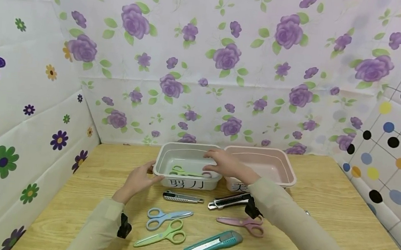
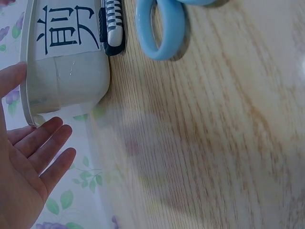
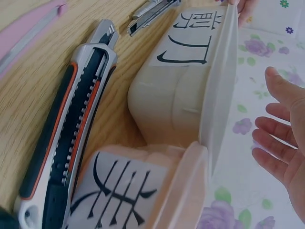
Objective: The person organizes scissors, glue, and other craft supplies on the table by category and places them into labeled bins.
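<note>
My left hand (image 1: 138,181) is at the near left corner of a white plastic bin (image 1: 189,146), its thumb against the front rim and its fingers beside the left end, fairly straight. Over the bin's right part is my right hand (image 1: 227,164), fingers apart and nothing between them. Green scissors (image 1: 181,171) lie inside the bin, with a pinkish handle loop (image 1: 206,174) near them, partly hidden by the front rim. A label with dark characters (image 2: 69,31) marks the bin's front. A pink bin (image 1: 266,152) stands against its right side, partly behind my right arm.
Before the bins lie a slim grey utility knife (image 1: 182,197), a black-and-silver utility knife (image 3: 71,124), blue scissors (image 1: 166,217), green scissors (image 1: 162,234), pink scissors (image 1: 245,223) and a teal utility knife (image 1: 212,245). Flowered cloth (image 1: 197,80) hangs behind the wooden table (image 1: 110,160).
</note>
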Available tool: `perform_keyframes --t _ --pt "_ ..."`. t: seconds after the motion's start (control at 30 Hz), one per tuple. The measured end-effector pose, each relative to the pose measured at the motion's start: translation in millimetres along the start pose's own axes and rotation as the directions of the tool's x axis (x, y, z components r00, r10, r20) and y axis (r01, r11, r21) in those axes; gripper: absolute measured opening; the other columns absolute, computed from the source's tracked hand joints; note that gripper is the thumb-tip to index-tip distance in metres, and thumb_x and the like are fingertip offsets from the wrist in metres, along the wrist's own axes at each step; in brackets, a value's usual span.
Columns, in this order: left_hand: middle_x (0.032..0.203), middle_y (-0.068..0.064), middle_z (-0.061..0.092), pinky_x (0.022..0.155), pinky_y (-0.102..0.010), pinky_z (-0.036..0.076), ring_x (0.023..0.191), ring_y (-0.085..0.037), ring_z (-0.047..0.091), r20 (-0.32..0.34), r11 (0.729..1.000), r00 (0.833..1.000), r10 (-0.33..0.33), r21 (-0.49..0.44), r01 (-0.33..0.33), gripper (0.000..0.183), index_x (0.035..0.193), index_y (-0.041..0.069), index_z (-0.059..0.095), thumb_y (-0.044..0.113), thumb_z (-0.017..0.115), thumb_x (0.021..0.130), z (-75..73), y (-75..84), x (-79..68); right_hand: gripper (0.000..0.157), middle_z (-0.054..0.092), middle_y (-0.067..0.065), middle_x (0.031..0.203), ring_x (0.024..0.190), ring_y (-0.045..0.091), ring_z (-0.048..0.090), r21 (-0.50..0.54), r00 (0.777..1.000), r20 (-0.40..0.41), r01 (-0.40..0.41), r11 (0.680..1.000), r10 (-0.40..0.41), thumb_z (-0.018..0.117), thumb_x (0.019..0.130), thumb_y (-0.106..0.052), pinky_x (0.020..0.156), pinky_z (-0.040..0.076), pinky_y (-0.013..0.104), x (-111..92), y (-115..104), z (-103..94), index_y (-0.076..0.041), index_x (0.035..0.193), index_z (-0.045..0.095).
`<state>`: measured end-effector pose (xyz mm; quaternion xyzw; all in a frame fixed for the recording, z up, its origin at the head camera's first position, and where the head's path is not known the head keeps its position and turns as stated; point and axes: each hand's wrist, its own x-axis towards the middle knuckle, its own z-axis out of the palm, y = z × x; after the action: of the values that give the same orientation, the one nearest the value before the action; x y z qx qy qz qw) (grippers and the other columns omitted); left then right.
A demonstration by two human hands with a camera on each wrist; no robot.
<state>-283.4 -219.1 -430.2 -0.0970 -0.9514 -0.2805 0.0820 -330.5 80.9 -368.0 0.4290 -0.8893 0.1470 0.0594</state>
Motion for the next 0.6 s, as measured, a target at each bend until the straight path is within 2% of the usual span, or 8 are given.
perform_keyframes --t 0.37,0.6 --pt "0.105 -0.019 0.063 0.082 -0.049 0.045 0.095 -0.032 0.06 0.002 1.0 1.0 0.007 -0.024 -0.007 0.071 0.132 -0.004 0.041 0.04 0.065 0.082 1.2 0.1 -0.7 0.045 0.059 0.01 0.11 0.098 0.024 0.057 -0.041 1.0 0.014 -0.002 0.999 0.003 0.066 0.083 -0.033 0.085 0.046 0.036 -28.5 -0.4 -9.3 -0.001 0.114 0.06" --pt "0.106 -0.019 0.063 0.082 -0.049 0.045 0.095 -0.031 0.06 -0.01 0.999 1.0 0.014 -0.028 -0.014 0.071 0.132 -0.004 0.042 0.039 0.065 0.081 2.2 -0.8 -0.9 0.042 0.061 0.011 0.101 0.094 0.023 0.058 -0.062 0.995 -0.044 0.087 0.994 -0.09 0.069 0.08 -0.028 0.083 0.046 0.033 -50.0 3.9 -10.3 0.002 0.107 0.062"
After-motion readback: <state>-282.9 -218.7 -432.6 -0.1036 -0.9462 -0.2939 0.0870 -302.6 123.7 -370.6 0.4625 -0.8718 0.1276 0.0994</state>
